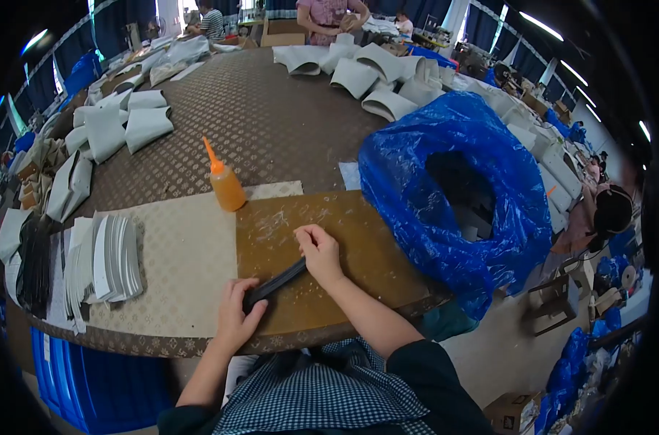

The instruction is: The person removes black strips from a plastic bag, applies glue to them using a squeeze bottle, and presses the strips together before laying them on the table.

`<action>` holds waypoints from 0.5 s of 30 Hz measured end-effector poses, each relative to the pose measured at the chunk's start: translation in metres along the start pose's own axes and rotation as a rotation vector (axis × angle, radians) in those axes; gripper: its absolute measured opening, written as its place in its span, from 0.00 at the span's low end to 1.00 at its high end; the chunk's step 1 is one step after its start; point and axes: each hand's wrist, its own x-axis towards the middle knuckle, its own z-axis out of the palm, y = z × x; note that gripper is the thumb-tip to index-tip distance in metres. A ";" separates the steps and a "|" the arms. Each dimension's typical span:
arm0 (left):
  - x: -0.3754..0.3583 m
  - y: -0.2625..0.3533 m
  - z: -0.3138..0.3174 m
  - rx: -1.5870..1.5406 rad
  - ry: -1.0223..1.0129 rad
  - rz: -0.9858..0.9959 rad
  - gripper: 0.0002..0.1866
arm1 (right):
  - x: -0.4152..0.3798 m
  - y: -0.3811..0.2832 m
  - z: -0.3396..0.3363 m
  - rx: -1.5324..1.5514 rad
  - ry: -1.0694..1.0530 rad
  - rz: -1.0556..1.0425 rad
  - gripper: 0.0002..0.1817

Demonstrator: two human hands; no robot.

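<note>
A dark, narrow strip [278, 281] lies slantwise over the brown mat [358, 232]. My left hand [236, 313] is closed round its lower end, thumb and fingers on either side. At the strip's upper end is my right hand [318, 252], fingers curled and pressed together; what they pinch, if anything, is too small to make out. An orange bottle [228, 190] with a pointed tip stands at the mat's back left corner. Stacked pale pieces [115, 257] rest on the beige sheet [180, 268] to the left, with dark strips [33, 264] farther left.
A large blue plastic bag [398, 170] stands open to the right. Folded pale pieces [358, 76] lie at the back and more [106, 130] at the left. A person [329, 18] is across the table. Below the table edge sits a blue crate [90, 384]; a stool [558, 301] is right.
</note>
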 end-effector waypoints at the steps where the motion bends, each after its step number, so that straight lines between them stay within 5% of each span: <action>1: 0.001 -0.006 -0.004 0.077 -0.050 0.038 0.19 | 0.002 0.002 0.001 -0.023 0.012 -0.012 0.08; 9: 0.011 -0.002 -0.005 0.097 -0.028 -0.055 0.15 | -0.001 0.000 -0.011 0.204 -0.092 -0.081 0.10; 12: 0.015 -0.006 -0.008 -0.004 -0.014 -0.137 0.15 | -0.004 -0.021 0.000 -0.288 -0.023 -0.216 0.11; 15: 0.016 -0.010 -0.012 -0.125 -0.002 -0.224 0.17 | 0.022 -0.025 0.016 -0.420 -0.050 -0.184 0.14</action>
